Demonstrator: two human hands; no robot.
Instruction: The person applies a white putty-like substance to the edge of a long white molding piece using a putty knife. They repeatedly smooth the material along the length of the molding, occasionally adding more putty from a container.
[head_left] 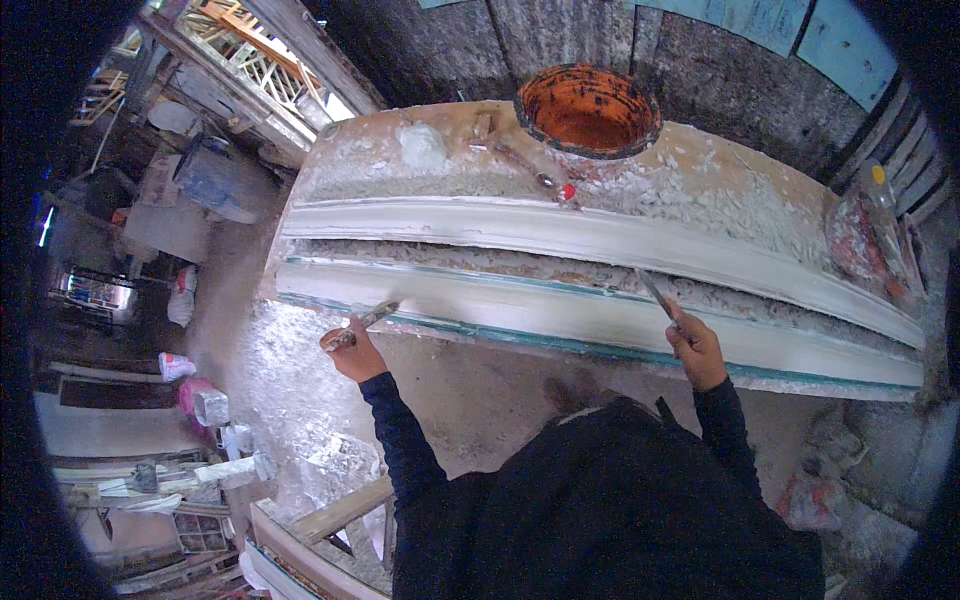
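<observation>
Closed around a short, plaster-smeared tool (380,313), my left hand (355,352) is at the near edge of the front white moulding strip (480,306), toward its left end. Whether that tool is a scraper or a brush I cannot tell. My right hand (697,350) grips a narrow scraper (655,291), its blade slanting up and left over the same strip. Teal edging runs along this strip's long sides. Behind it lies a second long white moulding (480,219), with a rough grey gap between the two.
An orange bucket (588,112) with a dark crusted rim stands at the back of the plaster-covered worktable (350,160). A white lump (422,147) and a red-ended tool (545,181) lie behind the mouldings. Clear plastic bags (868,240) sit at the right end. White powder covers the floor at left.
</observation>
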